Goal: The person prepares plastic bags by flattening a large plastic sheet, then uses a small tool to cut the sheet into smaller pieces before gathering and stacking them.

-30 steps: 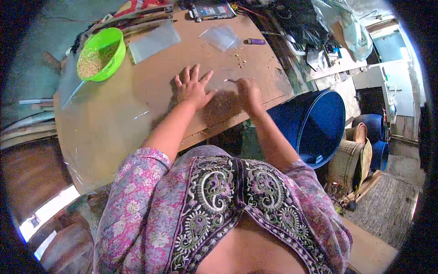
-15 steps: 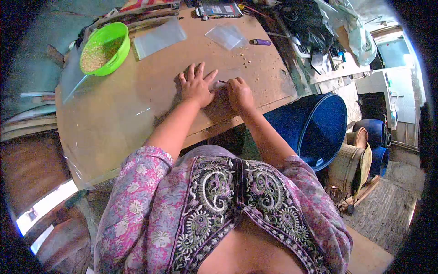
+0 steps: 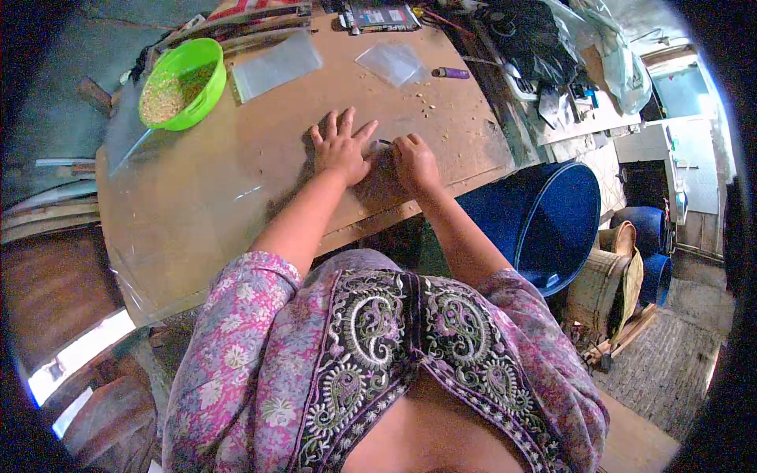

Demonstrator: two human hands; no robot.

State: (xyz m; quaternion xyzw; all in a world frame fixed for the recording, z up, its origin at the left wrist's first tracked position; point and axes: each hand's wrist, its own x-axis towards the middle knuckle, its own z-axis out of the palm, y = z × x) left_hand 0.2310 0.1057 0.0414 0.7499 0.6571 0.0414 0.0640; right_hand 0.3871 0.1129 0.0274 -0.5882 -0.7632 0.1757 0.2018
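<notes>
My left hand (image 3: 341, 150) lies flat on the wooden table (image 3: 236, 177), fingers spread and pressing down. Just to its right, my right hand (image 3: 415, 163) is closed, knuckles up, low over the tabletop. From its fingertips a small, thin dark object (image 3: 384, 142) pokes out toward my left hand; most of it is hidden, so its kind does not show. What looks like clear plastic is faintly visible around the hands. Beyond them lie a small clear plastic bag (image 3: 392, 63) and a purple lighter (image 3: 450, 73).
A green bowl (image 3: 206, 94) with pale nuts or seeds stands at the back left, beside a stack of clear bags (image 3: 277, 67). Loose pieces (image 3: 426, 106) are scattered at right. A dark printed package (image 3: 380, 18) lies at the far edge. A blue barrel (image 3: 544, 221) sits right of the table.
Almost nothing differs. The right hand and the thin dark object have shifted very slightly; the left hand stays flat in place.
</notes>
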